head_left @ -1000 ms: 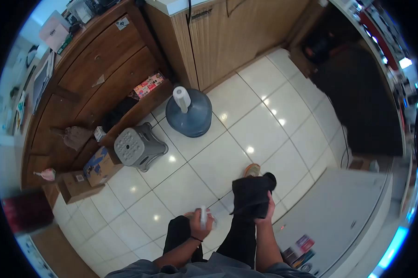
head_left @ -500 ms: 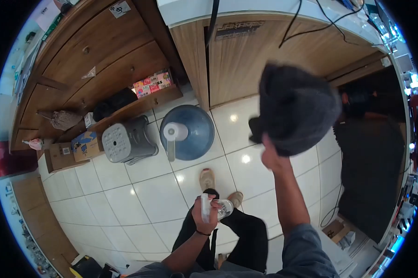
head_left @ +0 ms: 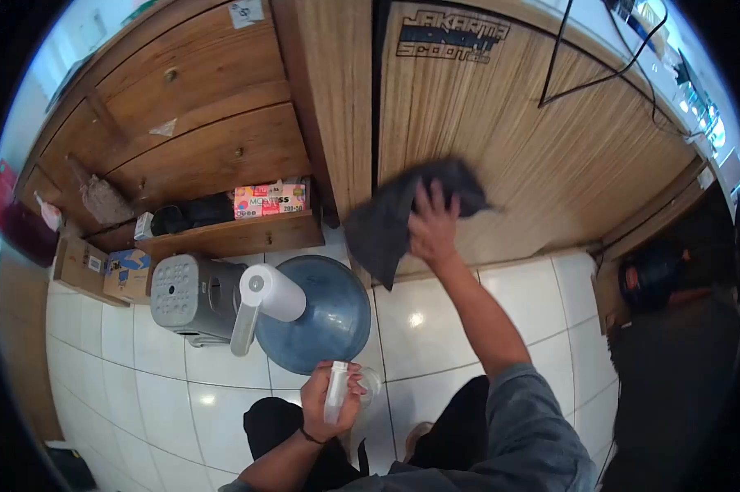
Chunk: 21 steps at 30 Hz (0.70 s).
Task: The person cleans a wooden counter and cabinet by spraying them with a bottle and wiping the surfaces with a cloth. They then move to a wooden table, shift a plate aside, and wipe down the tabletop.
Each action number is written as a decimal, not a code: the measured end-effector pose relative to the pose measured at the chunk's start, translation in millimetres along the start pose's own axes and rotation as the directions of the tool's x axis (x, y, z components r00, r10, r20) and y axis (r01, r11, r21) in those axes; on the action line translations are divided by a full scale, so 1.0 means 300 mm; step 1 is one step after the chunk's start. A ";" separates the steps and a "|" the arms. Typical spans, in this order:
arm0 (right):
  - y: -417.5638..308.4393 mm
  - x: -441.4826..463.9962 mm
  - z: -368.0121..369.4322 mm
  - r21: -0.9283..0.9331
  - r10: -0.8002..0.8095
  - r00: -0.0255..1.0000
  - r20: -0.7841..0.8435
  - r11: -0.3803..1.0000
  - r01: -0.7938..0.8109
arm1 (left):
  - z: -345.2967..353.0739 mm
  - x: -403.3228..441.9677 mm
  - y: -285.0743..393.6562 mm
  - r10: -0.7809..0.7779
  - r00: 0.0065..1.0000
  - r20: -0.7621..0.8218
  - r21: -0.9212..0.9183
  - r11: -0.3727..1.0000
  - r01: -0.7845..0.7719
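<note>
My left hand (head_left: pixel 315 403), low in the middle, is closed around what looks like a spray bottle (head_left: pixel 336 390). Its white top points up toward me, and a clear rounded part shows beyond my fingers. My right hand (head_left: pixel 434 230) reaches forward with its fingers spread over a dark cloth (head_left: pixel 384 228). Flat under my palm, the cloth lies against the wood-grain cabinet panel (head_left: pixel 542 164), and its lower corner hangs free. Motion blurs the cloth's upper edge.
Left of my knees stand a blue water jug (head_left: pixel 337 307) with a white pump (head_left: pixel 273 293) and a grey step stool (head_left: pixel 181 295). A wooden drawer unit (head_left: pixel 198 74) rises at the left, with a tissue pack (head_left: pixel 271 199) in a drawer. Black cables (head_left: pixel 587 84) hang over the panel.
My right hand has swung forward and left, bringing the cloth from mid-air onto the panel and spreading it flat. The view has come nearer the cabinet. My left hand keeps its hold.
</note>
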State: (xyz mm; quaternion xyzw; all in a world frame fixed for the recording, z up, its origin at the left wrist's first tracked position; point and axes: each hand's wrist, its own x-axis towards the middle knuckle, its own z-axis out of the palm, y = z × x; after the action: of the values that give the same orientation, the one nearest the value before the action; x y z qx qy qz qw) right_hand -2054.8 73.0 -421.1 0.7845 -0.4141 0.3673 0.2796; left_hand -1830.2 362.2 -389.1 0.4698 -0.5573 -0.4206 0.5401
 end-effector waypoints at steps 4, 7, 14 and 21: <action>0.011 -0.120 0.102 0.076 -0.039 0.995 0.088 0.997 0.032 | 0.013 -0.016 0.072 0.050 0.987 -0.153 -0.082 0.995 -0.063; 0.041 0.223 -0.106 -0.228 -0.002 0.998 0.060 0.974 0.016 | 0.006 -0.018 0.101 -0.030 0.976 -0.214 -0.128 0.992 0.002; 0.038 0.634 -0.376 -0.109 -0.060 0.957 -0.283 0.994 0.030 | 0.006 -0.043 0.114 0.153 0.961 -0.229 0.119 0.985 -0.128; 0.009 -0.018 -0.015 0.033 -0.053 0.976 0.213 0.998 0.047 | -0.003 -0.144 0.156 0.076 0.915 -0.397 0.030 0.997 -0.070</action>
State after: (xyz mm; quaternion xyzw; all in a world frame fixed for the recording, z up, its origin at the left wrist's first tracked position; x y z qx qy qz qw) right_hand -2060.7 77.3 -422.6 0.8334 -0.4167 0.2795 0.2315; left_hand -1833.7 414.1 -352.4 0.5286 -0.4562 -0.2917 0.6537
